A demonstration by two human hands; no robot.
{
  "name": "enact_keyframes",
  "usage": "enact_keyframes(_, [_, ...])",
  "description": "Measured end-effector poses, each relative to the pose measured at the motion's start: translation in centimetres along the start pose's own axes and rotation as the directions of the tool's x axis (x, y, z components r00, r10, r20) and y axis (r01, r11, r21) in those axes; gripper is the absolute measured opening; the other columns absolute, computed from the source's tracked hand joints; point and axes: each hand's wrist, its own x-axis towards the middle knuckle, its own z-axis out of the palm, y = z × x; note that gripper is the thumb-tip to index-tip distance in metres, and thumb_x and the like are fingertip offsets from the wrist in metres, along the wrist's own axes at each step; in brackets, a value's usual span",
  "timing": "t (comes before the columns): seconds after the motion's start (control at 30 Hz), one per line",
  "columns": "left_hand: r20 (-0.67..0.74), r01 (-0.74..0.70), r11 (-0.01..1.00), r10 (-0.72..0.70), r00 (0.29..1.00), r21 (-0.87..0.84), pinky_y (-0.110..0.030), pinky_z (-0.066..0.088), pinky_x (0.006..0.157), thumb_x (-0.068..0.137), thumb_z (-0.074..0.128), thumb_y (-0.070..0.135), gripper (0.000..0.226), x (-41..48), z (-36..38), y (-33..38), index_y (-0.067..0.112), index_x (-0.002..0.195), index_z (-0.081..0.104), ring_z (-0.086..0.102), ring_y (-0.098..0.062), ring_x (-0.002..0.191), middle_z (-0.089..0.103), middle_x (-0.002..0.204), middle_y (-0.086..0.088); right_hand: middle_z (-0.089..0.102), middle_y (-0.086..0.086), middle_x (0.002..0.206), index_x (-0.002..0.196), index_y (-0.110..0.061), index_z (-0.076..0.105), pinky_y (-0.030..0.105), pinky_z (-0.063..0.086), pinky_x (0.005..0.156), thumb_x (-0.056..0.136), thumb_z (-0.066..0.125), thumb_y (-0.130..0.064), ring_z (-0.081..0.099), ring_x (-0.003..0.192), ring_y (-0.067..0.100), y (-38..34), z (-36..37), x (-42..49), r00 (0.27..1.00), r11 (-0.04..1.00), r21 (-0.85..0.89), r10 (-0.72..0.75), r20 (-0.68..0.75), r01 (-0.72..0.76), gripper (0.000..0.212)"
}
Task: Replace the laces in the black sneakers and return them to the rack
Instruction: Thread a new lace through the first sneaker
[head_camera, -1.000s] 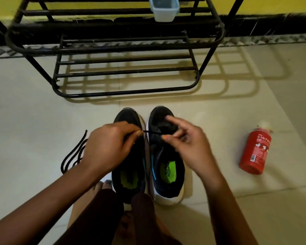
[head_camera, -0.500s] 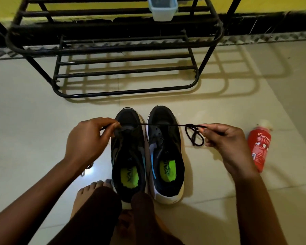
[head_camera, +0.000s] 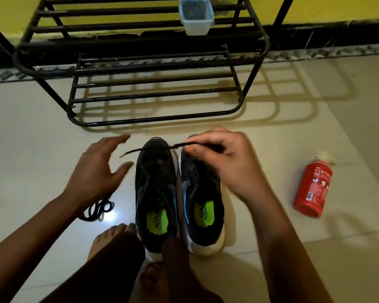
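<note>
Two black sneakers with white soles and green insoles stand side by side on the floor, the left sneaker [head_camera: 155, 193] and the right sneaker [head_camera: 200, 197], toes toward the rack. My right hand [head_camera: 225, 162] hovers over the toe of the right sneaker and pinches a black lace [head_camera: 144, 149] whose free end sticks out leftward above the left sneaker. My left hand [head_camera: 96, 171] is beside the left sneaker, fingers spread, holding nothing. A second black lace [head_camera: 99, 209] lies coiled on the floor under my left wrist.
A black metal shoe rack [head_camera: 155, 92] stands against the yellow wall, with a small clear plastic container [head_camera: 196, 16] on an upper shelf. A red bottle [head_camera: 312, 186] lies on the tiles to the right. My bare feet [head_camera: 112, 237] are just behind the sneakers.
My left hand has let go of the lace and opened. My right hand has moved left from beside the shoes to above the right sneaker's toe, still holding the lace.
</note>
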Motion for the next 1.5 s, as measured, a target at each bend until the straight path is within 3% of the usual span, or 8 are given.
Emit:
enact_keyframes(0.1, [0.202, -0.225, 0.938, 0.282, 0.938, -0.264, -0.008, 0.032, 0.098, 0.075, 0.073, 0.032, 0.083, 0.7, -0.5, 3.7, 0.03, 0.144, 0.026, 0.038, 0.014, 0.121, 0.037, 0.137, 0.024, 0.057, -0.018, 0.076, 0.099, -0.018, 0.072, 0.019, 0.048, 0.077, 0.08, 0.07, -0.011, 0.057, 0.08, -0.001, -1.5, 2.8, 0.7, 0.974, 0.993, -0.072, -0.078, 0.213, 0.096, 0.021])
enact_keyframes(0.3, [0.246, -0.175, 0.864, 0.32, 0.915, -0.473, -0.009, 0.044, 0.066, 0.085, 0.056, 0.034, 0.019, 0.6, 0.2, 7.0, 0.035, 0.103, 0.063, 0.063, 0.001, 0.075, 0.067, 0.081, 0.016, 0.068, -0.005, 0.066, 0.068, -0.025, 0.068, 0.029, 0.057, 0.067, 0.066, 0.081, -0.008, 0.066, 0.064, 0.009, 1.4, 1.0, -0.5, 0.973, 0.992, 0.11, 0.087, -0.212, -0.065, 0.021])
enact_keyframes(0.5, [0.246, -0.073, 0.875, 0.214, 0.945, -0.478, -0.007, 0.042, 0.062, 0.082, 0.049, 0.035, 0.019, 0.5, -0.8, 6.0, 0.03, 0.083, 0.067, 0.06, 0.001, 0.068, 0.066, 0.072, 0.018, 0.071, -0.004, 0.066, 0.066, -0.023, 0.07, 0.027, 0.057, 0.07, 0.062, 0.082, -0.011, 0.068, 0.066, 0.013, 3.4, -0.8, -1.7, 0.91, 0.981, 0.15, 0.171, -0.379, -0.122, 0.017])
enact_keyframes(0.6, [0.28, -0.115, 0.993, 0.11, 0.954, 0.002, -0.023, 0.045, 0.074, 0.088, 0.038, 0.047, 0.028, 0.8, -2.2, 4.1, 0.033, 0.081, 0.061, 0.058, 0.0, 0.066, 0.064, 0.067, 0.014, 0.07, -0.007, 0.065, 0.064, -0.025, 0.069, 0.024, 0.054, 0.07, 0.061, 0.082, -0.01, 0.068, 0.066, 0.01, 4.7, -1.8, -1.8, 0.868, 0.98, 0.137, 0.194, -0.457, -0.147, 0.02])
enact_keyframes(0.73, [0.454, -0.134, 0.744, -0.245, 0.856, 0.654, -0.041, 0.023, 0.104, 0.093, 0.025, 0.055, 0.043, 1.2, -3.1, 3.8, 0.033, 0.118, 0.052, 0.057, -0.012, 0.103, 0.062, 0.106, 0.008, 0.07, -0.007, 0.064, 0.066, -0.024, 0.071, 0.022, 0.049, 0.067, 0.064, 0.08, -0.006, 0.065, 0.064, 0.004, 5.9, -2.3, -1.8, 0.87, 0.962, 0.178, 0.265, -0.417, -0.208, 0.021])
enact_keyframes(0.87, [0.528, -0.273, 0.834, -0.026, 0.849, 0.48, -0.044, 0.009, 0.115, 0.09, 0.042, 0.052, 0.064, 1.8, -2.2, 6.2, 0.031, 0.146, 0.019, 0.033, -0.015, 0.134, 0.032, 0.148, 0.006, 0.071, -0.008, 0.066, 0.072, -0.029, 0.071, 0.025, 0.052, 0.07, 0.073, 0.075, -0.003, 0.067, 0.063, 0.004, 6.3, -1.0, -1.5, 0.893, 0.946, 0.152, 0.322, -0.314, -0.287, 0.026])
enact_keyframes(1.1, [0.372, -0.391, 0.916, 0.333, 0.866, 0.088, -0.022, 0.041, 0.086, 0.088, 0.059, 0.034, 0.036, 4.0, 2.0, 10.0, 0.031, 0.124, 0.057, 0.059, -0.012, 0.098, 0.066, 0.116, 0.01, 0.071, -0.003, 0.068, 0.078, -0.026, 0.049, 0.033, 0.055, 0.073, 0.077, 0.071, -0.001, 0.069, 0.068, 0.011, 6.6, 0.8, -0.8, 0.901, 0.938, 0.15, 0.343, -0.265, -0.313, 0.034])
enact_keyframes(1.5, [0.203, -0.253, 0.963, 0.267, 0.942, -0.093, -0.027, 0.039, 0.091, 0.085, 0.065, 0.027, 0.011, 4.4, 7.0, 8.0, 0.026, 0.092, 0.072, 0.063, -0.007, 0.085, 0.072, 0.092, 0.011, 0.057, -0.017, 0.099, 0.1, -0.038, 0.052, 0.014, 0.048, 0.08, 0.073, 0.077, -0.011, 0.056, 0.09, -0.001, 8.4, 1.5, -2.1, 0.912, 0.923, -0.056, 0.364, -0.189, -0.38, 0.046])
